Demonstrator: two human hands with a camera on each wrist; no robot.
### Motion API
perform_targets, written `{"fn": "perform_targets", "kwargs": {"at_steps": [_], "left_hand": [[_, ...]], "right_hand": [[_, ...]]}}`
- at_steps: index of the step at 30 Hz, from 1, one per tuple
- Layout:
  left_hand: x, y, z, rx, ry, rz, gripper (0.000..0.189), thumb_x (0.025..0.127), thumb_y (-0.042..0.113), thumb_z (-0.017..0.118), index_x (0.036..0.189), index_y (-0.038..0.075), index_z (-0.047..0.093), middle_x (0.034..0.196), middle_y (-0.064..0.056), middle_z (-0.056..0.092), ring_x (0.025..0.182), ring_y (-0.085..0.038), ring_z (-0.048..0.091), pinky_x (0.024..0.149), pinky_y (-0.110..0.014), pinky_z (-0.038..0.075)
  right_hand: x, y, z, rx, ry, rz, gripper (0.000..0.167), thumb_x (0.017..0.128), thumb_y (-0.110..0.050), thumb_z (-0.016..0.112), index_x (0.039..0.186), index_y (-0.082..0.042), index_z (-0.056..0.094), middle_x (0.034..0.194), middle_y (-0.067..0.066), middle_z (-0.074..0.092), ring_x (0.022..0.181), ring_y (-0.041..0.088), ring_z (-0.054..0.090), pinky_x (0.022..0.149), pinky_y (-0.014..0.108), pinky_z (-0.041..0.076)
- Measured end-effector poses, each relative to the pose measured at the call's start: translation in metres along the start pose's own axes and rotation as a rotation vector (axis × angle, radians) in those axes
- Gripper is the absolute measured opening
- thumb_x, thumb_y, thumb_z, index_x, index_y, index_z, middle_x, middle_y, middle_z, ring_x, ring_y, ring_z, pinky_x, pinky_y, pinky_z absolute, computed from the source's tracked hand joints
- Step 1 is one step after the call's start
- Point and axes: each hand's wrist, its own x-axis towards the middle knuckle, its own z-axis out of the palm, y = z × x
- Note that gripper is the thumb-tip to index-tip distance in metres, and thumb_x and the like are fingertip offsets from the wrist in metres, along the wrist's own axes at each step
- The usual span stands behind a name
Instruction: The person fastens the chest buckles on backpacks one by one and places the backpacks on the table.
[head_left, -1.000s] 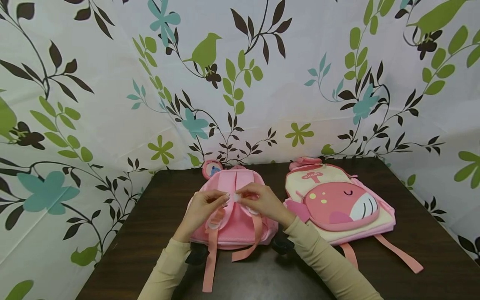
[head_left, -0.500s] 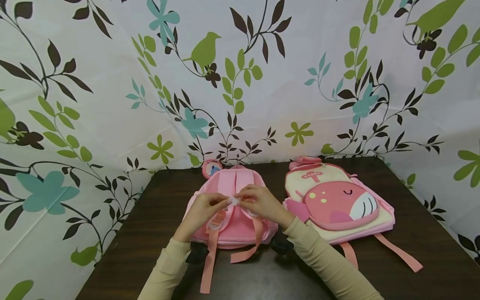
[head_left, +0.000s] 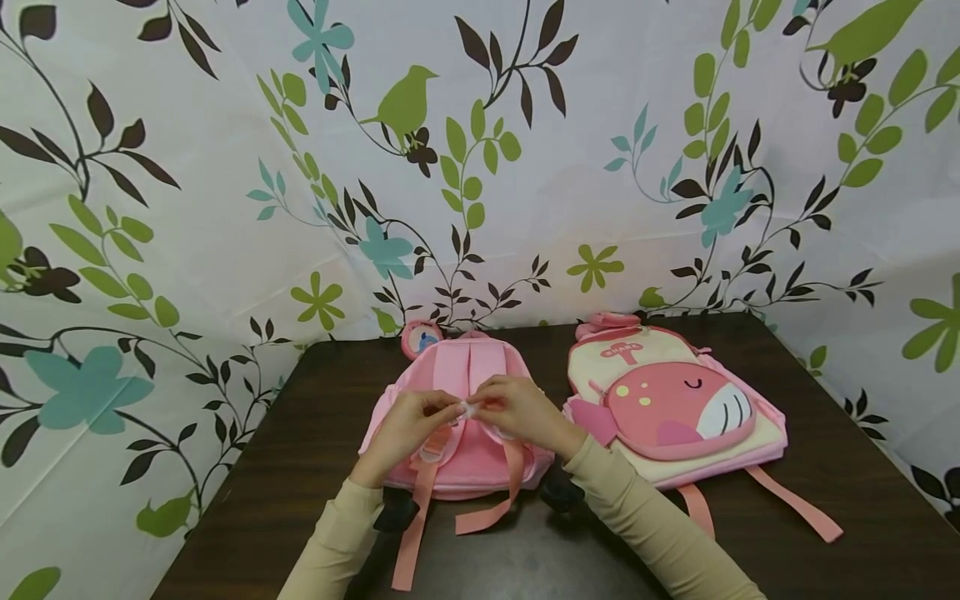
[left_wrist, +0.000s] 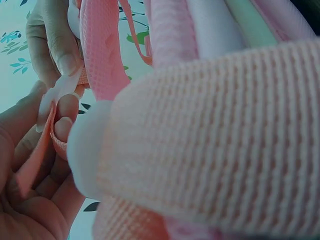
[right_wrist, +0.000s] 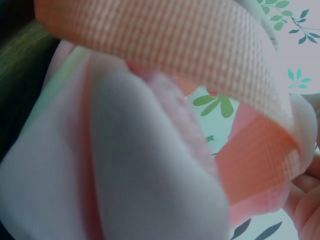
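Pink bag [head_left: 480,467] lies on the table [head_left: 262,467], L of ctr & set twd the far edge, straps [head_left: 416,517] up, prob. so they can be got at w/o lifting it. Head view: white clip [head_left: 467,410] is over the mid of its back; L hand [head_left: 407,427] pinches it from one side, R hand [head_left: 528,414] from the other, tips nearly meeting. Likely held so bc it's small & needs steadying at both ends. Fingertips cover most of it, so shape's hard to make out. Strap ends run twd the near edge, itself out of frame. Whale bag [head_left: 678,404] lies by the R edge, front up, seemingly parked clear of the work; R sleeve [head_left: 652,517] cuts across one of its straps.

L wrist view: clip looks translucent, pinched btwn the two hands nr the L side. Lower one, prob. L hand, shows its palm, w/ an orange ribbon [left_wrist: 35,162] at its fingers. Wide webbing [left_wrist: 215,140], v. close, blocks much of the rest.

R wrist view: a band [right_wrist: 165,40] spans the top, pale padding [right_wrist: 155,165] below is blurred. Hand at R is cut off, can't tell which; nor whether the white plastic [right_wrist: 303,132] beside it is the clip.
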Motion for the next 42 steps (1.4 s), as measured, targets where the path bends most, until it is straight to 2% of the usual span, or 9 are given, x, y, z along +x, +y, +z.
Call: {"fn": "perform_targets", "kwargs": {"at_steps": [4,10,14,17,22,27,33,38,42], "left_hand": [[0.0,0.002,-0.001,-0.008,0.02,0.003,0.019,0.096,0.032,0.07,0.105,0.016,0.076,0.095,0.002,0.072,0.082,-0.025,0.068,0.073,-0.035,0.058],[-0.004,0.009,-0.007,0.02,0.017,0.007,0.023,0.094,0.04,0.072,0.108,0.022,0.075,0.101,0.007,0.072,0.088,-0.018,0.069,0.08,-0.033,0.058],[-0.007,0.011,-0.013,0.061,-0.012,0.024,0.032,0.089,0.038,0.078,0.116,0.021,0.073,0.111,0.008,0.071,0.104,-0.014,0.067,0.093,-0.04,0.055],[-0.007,0.011,-0.016,0.09,-0.026,0.057,0.037,0.088,0.036,0.079,0.119,0.017,0.071,0.114,0.005,0.071,0.109,-0.016,0.065,0.098,-0.048,0.051],[-0.006,0.009,-0.015,0.126,-0.009,0.079,0.034,0.091,0.036,0.076,0.117,0.015,0.072,0.111,0.005,0.072,0.103,-0.014,0.067,0.094,-0.045,0.054],[-0.007,0.008,-0.014,0.116,-0.002,0.047,0.028,0.091,0.033,0.076,0.115,0.018,0.073,0.108,0.007,0.072,0.095,-0.012,0.067,0.087,-0.032,0.056],[-0.008,0.004,-0.012,0.096,-0.01,0.024,0.027,0.092,0.031,0.076,0.115,0.019,0.073,0.11,0.006,0.071,0.097,-0.012,0.067,0.088,-0.031,0.056],[-0.008,0.003,-0.011,0.084,-0.021,0.047,0.028,0.093,0.033,0.074,0.116,0.017,0.073,0.109,0.004,0.072,0.097,-0.014,0.067,0.088,-0.034,0.056],[-0.007,0.001,-0.01,0.094,-0.014,0.066,0.027,0.093,0.031,0.074,0.116,0.016,0.073,0.111,0.004,0.072,0.099,-0.014,0.067,0.089,-0.035,0.056]], "right_hand": [[0.0,0.001,-0.001,0.035,0.01,0.013,0.017,0.09,-0.016,0.078,0.105,-0.009,0.079,0.101,0.0,0.074,0.091,0.015,0.066,0.08,0.032,0.055],[0.001,0.002,-0.003,0.083,0.022,0.038,0.018,0.089,-0.012,0.078,0.106,-0.008,0.079,0.102,0.0,0.075,0.092,0.015,0.066,0.081,0.032,0.056],[0.001,0.002,-0.005,0.108,0.034,0.089,0.018,0.089,-0.015,0.079,0.106,-0.01,0.079,0.101,-0.002,0.075,0.092,0.014,0.067,0.081,0.031,0.056],[0.0,0.002,-0.005,0.121,0.036,0.126,0.019,0.089,-0.018,0.079,0.106,-0.011,0.079,0.1,-0.003,0.075,0.09,0.014,0.067,0.08,0.031,0.056],[0.0,0.002,-0.005,0.141,0.006,0.152,0.019,0.09,-0.016,0.078,0.109,-0.01,0.078,0.102,-0.002,0.075,0.091,0.016,0.066,0.082,0.033,0.056],[-0.002,0.003,-0.005,0.173,-0.063,0.167,0.025,0.089,-0.008,0.077,0.113,-0.007,0.076,0.101,0.0,0.072,0.091,0.019,0.065,0.082,0.031,0.055],[-0.004,0.005,-0.005,0.098,-0.074,0.094,0.026,0.09,-0.008,0.076,0.116,-0.005,0.074,0.104,0.003,0.072,0.091,0.016,0.064,0.082,0.028,0.054],[-0.004,0.005,-0.006,0.051,-0.076,0.018,0.025,0.092,-0.009,0.073,0.116,-0.005,0.074,0.112,0.006,0.071,0.095,0.016,0.064,0.082,0.03,0.054],[-0.005,0.007,-0.006,0.042,-0.086,0.003,0.024,0.094,-0.01,0.072,0.118,-0.006,0.074,0.114,0.006,0.07,0.098,0.016,0.064,0.083,0.031,0.054]]}}
